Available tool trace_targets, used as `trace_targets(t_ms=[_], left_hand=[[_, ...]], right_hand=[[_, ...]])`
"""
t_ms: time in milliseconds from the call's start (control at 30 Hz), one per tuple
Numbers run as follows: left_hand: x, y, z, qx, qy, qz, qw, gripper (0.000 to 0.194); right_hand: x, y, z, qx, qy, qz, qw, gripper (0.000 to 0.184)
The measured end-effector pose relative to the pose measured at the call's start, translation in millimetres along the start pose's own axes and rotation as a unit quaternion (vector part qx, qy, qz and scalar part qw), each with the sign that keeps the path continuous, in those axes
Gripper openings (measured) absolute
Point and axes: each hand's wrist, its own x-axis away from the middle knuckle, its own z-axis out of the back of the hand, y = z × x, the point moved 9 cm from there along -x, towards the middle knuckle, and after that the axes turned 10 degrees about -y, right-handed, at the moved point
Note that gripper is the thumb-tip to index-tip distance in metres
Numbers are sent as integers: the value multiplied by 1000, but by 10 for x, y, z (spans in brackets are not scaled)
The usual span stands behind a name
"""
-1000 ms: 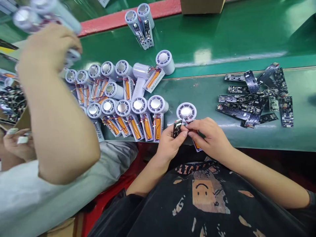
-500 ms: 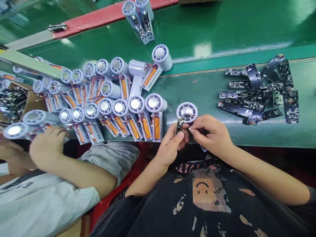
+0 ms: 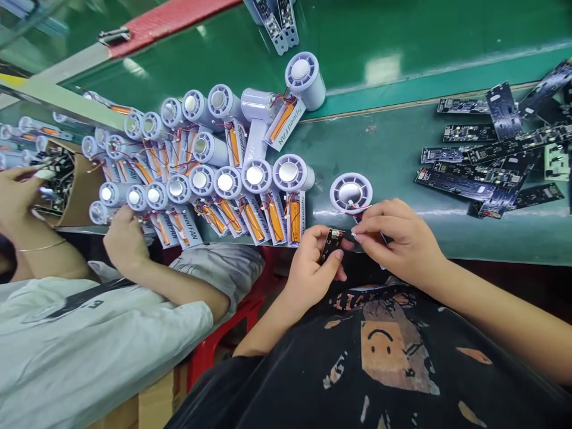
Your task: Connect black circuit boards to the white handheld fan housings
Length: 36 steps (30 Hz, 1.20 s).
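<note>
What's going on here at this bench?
A person's left hand holds a small black circuit board, while the right hand has its fingertips at the wires of a white fan unit. Rows of similar fans and loose circuit boards lie on the green bench. A co-worker's hand is at the rows.

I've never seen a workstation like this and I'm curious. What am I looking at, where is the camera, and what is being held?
This picture comes from a camera worn on a person's head, looking down at their own bare hands. The left hand holds a small black circuit board between thumb and fingers. The right hand pinches something small beside a white fan housing; exactly what is hard to tell. On the green work surface lie rows of white fan units with orange batteries attached, and to the right a pile of black circuit boards. At the left, a co-worker's hand lies beside the fans.
</note>
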Motion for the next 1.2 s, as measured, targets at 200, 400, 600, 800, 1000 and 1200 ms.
trace_targets(t_ms=[200,400,600,800,1000,1200], left_hand=[[9,237,0,-274,26,-58,960,34],[35,432,-99,-418,19,-124,900,37],[46,504,-168,-468,14,-132,874,34],[-25,448,-127,-372,-9,-76,925,30],[-61,47,-144,8,-69,59,996,31],[-83,52,-132,16,-36,42,998,33]], right_hand=[[9,-134,-55,193,-35,-22,980,18],[-26,-256,-99,286,-47,-2,957,24],[-57,-377,-166,363,-81,28,928,23],[-113,-346,-164,328,-127,19,936,24],[-95,-253,-165,307,-144,16,941,21],[-89,-224,-245,321,-193,-2,927,26]])
